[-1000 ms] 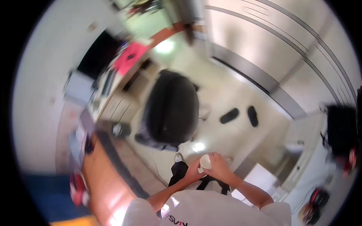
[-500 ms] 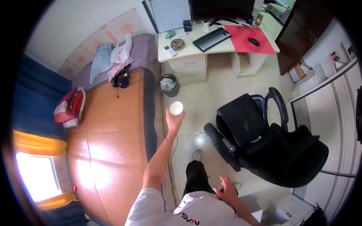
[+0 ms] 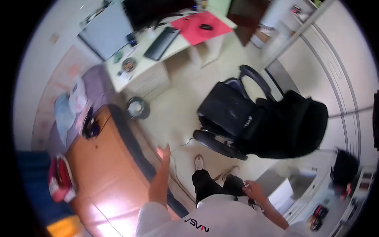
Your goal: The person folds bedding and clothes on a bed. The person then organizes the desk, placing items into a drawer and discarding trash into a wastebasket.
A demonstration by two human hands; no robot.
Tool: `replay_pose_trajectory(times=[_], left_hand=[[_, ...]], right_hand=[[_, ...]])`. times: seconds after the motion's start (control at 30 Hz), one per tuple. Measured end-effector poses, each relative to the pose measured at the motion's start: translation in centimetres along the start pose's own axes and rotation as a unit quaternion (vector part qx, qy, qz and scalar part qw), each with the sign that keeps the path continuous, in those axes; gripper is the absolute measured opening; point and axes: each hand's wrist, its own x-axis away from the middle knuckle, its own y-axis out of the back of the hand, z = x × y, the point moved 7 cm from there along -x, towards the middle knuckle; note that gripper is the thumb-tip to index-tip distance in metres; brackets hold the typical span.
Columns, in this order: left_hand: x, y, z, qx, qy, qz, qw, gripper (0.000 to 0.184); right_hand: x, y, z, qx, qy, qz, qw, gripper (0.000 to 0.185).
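My left hand [image 3: 163, 151] reaches out over the floor beside the bed edge, a little blurred, with its fingers apart and nothing seen in it. The paper cup does not show in this view. Nearest ahead of this hand stands a dark waste bin [image 3: 138, 108] with whitish crumpled contents. My right hand [image 3: 253, 190] is low by my right thigh, fingers loosely bent and apart, holding nothing that I can make out.
A black office chair [image 3: 272, 122] stands ahead to the right. The desk [image 3: 118, 82] holds a keyboard [image 3: 162, 43], an ashtray [image 3: 128, 64] and a mouse on a red mat [image 3: 197, 33]. The bed [image 3: 106, 158] lies left; a wardrobe [image 3: 323, 71] stands right. A cable crosses the floor.
The cup has gone from my left hand, which has moved left and down in view. My right hand has shifted right. The view has turned, moving bin, desk and chair leftward.
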Motion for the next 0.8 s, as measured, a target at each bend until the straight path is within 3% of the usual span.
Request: replay_pose_trajectory(times=[0.03,0.07,0.1,0.17,0.23,0.27,0.33,0.37,0.43,0.57,0.63,0.67,0.73,0.8], left_hand=[[0.8,-4.6,4.3,-0.055,-0.014,0.067,0.996,0.077],[2.2,-9.2,8.8,-0.007,0.018,0.12,0.993,0.076],[6.6,-9.6,7.4,-0.004,0.038,0.16,0.986,0.076],[10.7,-13.0,7.7,0.012,0.099,0.273,0.957,0.073],[13.8,-14.5,4.7,0.059,0.083,0.302,0.948,0.071],[14.5,-15.2,3.1,0.04,0.066,0.318,0.945,0.071],[15.5,-17.4,-0.5,0.097,0.061,0.334,0.936,0.07],[16.0,-18.5,-2.0,0.078,0.045,0.349,0.933,0.07],[16.0,-19.4,-4.7,0.095,0.041,0.35,0.931,0.068],[17.9,-18.8,-9.3,0.081,0.056,0.385,0.917,0.064],[17.2,-18.4,-7.6,0.085,0.172,0.379,0.905,0.068],[17.3,-18.0,-7.6,0.062,0.158,0.385,0.907,0.068],[17.4,-16.9,-6.7,0.097,0.236,0.388,0.885,0.076],[16.6,-16.9,-6.6,0.071,0.224,0.399,0.887,0.083]], right_hand=[[-0.3,1.2,0.3,-0.019,-0.005,-0.012,1.0,0.035],[-0.2,2.4,0.1,-0.046,-0.022,-0.036,0.998,0.032],[0.0,3.4,-0.6,-0.073,-0.036,-0.059,0.995,0.029],[-0.9,5.4,-6.1,-0.169,0.017,-0.22,0.961,0.03],[0.0,12.0,-7.8,-0.356,-0.07,-0.416,0.834,0.033],[1.1,15.7,-6.3,-0.387,-0.044,-0.496,0.776,0.048],[2.1,21.5,-1.0,-0.401,0.086,-0.519,0.75,0.073],[1.9,23.3,1.2,-0.335,0.126,-0.524,0.773,0.082],[1.8,25.4,3.1,-0.15,0.015,-0.624,0.767,0.08],[-0.3,28.2,0.0,-0.235,-0.087,-0.638,0.728,0.053],[0.0,28.8,-0.5,-0.182,-0.092,-0.65,0.732,0.05],[0.4,28.8,-0.9,-0.199,-0.093,-0.636,0.74,0.049],[1.9,27.9,-1.1,-0.205,-0.111,-0.612,0.756,0.047],[3.5,26.2,-1.8,-0.212,-0.117,-0.624,0.743,0.049]])
